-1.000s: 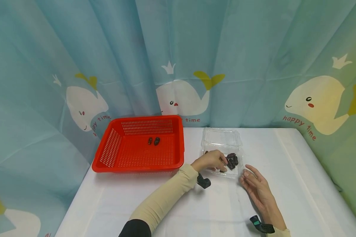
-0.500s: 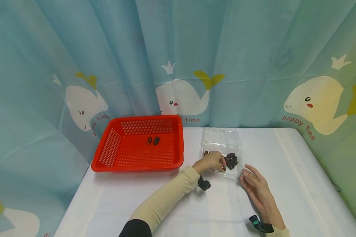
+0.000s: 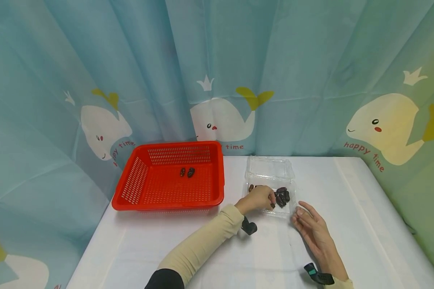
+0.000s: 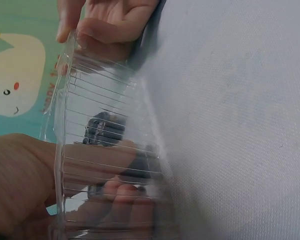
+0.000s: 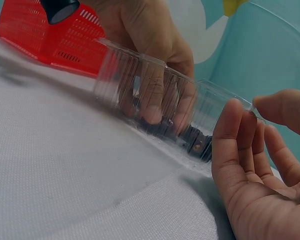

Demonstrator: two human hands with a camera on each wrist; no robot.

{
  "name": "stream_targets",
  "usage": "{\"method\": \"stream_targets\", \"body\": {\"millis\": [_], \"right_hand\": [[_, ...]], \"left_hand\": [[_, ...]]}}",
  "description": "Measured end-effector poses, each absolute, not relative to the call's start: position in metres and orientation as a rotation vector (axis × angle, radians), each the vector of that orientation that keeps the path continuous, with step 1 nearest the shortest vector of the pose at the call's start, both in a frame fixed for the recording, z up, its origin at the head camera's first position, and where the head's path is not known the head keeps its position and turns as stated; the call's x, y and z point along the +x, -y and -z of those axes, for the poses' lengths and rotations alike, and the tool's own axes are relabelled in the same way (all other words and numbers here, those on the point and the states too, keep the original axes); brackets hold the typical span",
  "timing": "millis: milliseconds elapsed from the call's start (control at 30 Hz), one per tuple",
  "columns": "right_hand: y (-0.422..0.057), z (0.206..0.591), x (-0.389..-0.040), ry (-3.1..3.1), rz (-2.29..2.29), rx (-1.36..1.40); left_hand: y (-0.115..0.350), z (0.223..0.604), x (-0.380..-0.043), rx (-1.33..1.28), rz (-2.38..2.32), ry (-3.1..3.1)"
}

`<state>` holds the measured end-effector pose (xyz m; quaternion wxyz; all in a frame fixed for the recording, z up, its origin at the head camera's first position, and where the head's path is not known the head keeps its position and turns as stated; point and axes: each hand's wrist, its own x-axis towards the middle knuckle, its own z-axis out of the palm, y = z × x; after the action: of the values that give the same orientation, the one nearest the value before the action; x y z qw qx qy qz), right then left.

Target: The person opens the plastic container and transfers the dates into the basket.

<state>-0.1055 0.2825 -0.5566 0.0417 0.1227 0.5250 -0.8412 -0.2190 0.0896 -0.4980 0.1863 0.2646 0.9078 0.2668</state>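
Observation:
A clear plastic clamshell box (image 3: 288, 208) sits on the white table with its lid (image 3: 271, 166) folded back. Several dark, wrinkled dates (image 3: 283, 196) lie inside it. My left hand (image 3: 257, 198) reaches down into the box, thumb and fingers closed around a date (image 3: 273, 205) near its front wall. Through the ribbed wall in the left wrist view, the left fingers (image 4: 125, 195) show curled beside dark dates. My right hand (image 3: 314, 230) is at the box's front right corner; the right wrist view shows its thumb (image 5: 280, 107) and forefinger pinching the rim.
A red perforated basket (image 3: 168, 206) stands left of the box, holding two dates (image 3: 191, 172) near its back. A blue curtain (image 3: 304, 80) printed with whales hangs behind the table. Each wrist wears a black strap (image 3: 319, 275).
My left fingers have drawn together around a date and the hand has shifted slightly down inside the box. The right hand stays at the corner.

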Motion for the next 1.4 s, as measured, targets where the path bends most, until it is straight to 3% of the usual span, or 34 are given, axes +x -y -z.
{"method": "stream_targets", "body": {"millis": [733,1400], "right_hand": [[-0.283,0.560,-0.105,-1.587,2.594,0.336],[-0.284,0.559,-0.106,-1.562,2.602,0.327]], "left_hand": [[-0.086,0.496,-0.220,0.696,-0.913,-2.549],[-0.072,0.476,-0.206,0.589,-1.592,-2.273]]}}
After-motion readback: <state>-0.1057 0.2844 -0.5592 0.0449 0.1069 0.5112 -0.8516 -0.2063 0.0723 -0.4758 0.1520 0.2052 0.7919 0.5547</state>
